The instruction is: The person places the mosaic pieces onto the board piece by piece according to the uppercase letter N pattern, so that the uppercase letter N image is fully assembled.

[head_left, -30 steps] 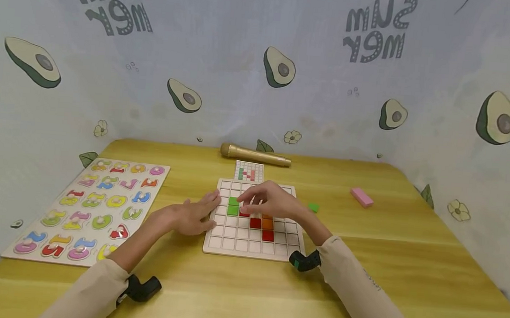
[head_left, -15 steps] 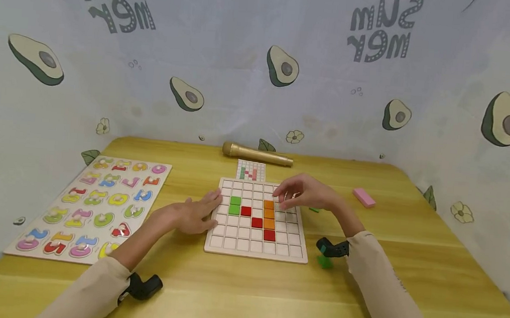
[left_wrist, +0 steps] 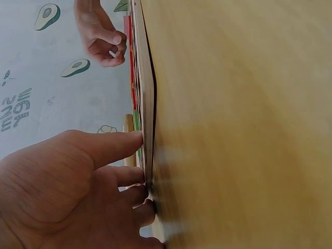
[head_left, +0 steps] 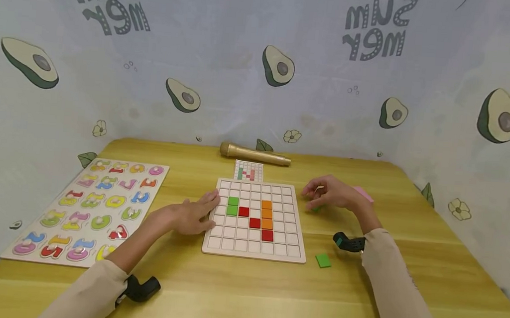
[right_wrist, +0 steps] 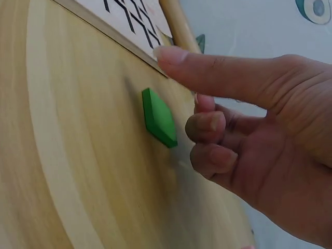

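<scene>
A wooden grid board [head_left: 230, 246] lies flat, with green, red and orange square tiles set in some cells. My left hand [head_left: 189, 216] rests at the board's left edge, fingers extended; the left wrist view shows the thumb [left_wrist: 116, 148] and fingertips along that edge. My right hand [head_left: 335, 191] hovers just right of the board over a green tile [right_wrist: 160, 116], mostly hidden under it in the head view. Its fingers are loosely bent, with nothing between them and the thumb. Another green tile [head_left: 323, 260] lies near the board's front right corner.
A small printed pattern card [head_left: 248, 171] lies against the board's far edge, with a golden microphone [head_left: 255, 154] behind it. At the left is a number puzzle board [head_left: 160, 180]. Behind my right hand, a pink block [head_left: 363, 193] is partly covered.
My right hand has moved right, from over the board's green tiles to beyond its right edge. The front green tile, hidden earlier, now shows. My left hand stays put.
</scene>
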{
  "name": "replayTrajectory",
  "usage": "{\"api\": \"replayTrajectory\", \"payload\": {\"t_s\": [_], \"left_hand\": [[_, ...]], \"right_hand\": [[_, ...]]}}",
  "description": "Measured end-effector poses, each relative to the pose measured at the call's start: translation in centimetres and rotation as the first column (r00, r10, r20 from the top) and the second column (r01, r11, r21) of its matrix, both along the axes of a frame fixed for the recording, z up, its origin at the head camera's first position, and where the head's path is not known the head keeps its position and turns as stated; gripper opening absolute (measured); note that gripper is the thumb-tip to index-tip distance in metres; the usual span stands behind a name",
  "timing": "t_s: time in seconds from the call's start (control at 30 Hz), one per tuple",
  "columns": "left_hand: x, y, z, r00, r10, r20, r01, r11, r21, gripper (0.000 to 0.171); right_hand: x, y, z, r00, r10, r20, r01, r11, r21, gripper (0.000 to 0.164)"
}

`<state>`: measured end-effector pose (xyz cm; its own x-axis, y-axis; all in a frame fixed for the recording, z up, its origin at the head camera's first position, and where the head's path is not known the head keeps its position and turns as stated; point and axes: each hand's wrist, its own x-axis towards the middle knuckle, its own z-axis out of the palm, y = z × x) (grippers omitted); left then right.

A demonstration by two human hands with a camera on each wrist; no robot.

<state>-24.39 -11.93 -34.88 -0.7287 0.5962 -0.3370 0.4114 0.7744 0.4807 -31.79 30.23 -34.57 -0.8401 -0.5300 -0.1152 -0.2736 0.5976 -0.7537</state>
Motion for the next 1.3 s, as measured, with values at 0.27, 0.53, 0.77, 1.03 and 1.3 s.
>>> {"api": "replayTrajectory", "payload": {"t_s": [0.27, 0.53, 0.77, 1.03, 1.3], "left_hand": [[-0.1, -0.3, 0.0, 1.0, 0.003, -0.01, -0.003, 1.0, -0.009, 0.075], [-0.2, -0.5, 0.1, 1.0, 0.017, -0.011, -0.018, 1.0, -0.014, 0.075], [-0.1, 0.0, 0.0, 1.0, 0.008, -0.03, -0.008, 1.0, -0.006, 0.073], [-0.1, 0.1, 0.0, 0.999, 0.021, -0.037, -0.023, 0.999, -0.048, 0.073], [-0.1, 0.3, -0.2, 0.999, 0.019, -0.036, -0.02, 0.999, -0.037, 0.073]], "right_hand": [[-0.6, 1.4, -0.4, 1.0, 0.021, 0.022, -0.022, 0.999, 0.045, 0.027], [-0.9, 1.0, 0.1, 0.998, 0.022, 0.056, -0.027, 0.995, 0.096, 0.028], [-0.4, 1.4, 0.3, 0.999, 0.02, 0.028, -0.024, 0.986, 0.164, 0.023], [-0.3, 1.5, -0.3, 1.0, 0.004, 0.013, -0.006, 0.99, 0.138, 0.022], [-0.1, 1.7, -0.3, 1.0, -0.014, 0.023, 0.011, 0.991, 0.134, 0.02]]}}
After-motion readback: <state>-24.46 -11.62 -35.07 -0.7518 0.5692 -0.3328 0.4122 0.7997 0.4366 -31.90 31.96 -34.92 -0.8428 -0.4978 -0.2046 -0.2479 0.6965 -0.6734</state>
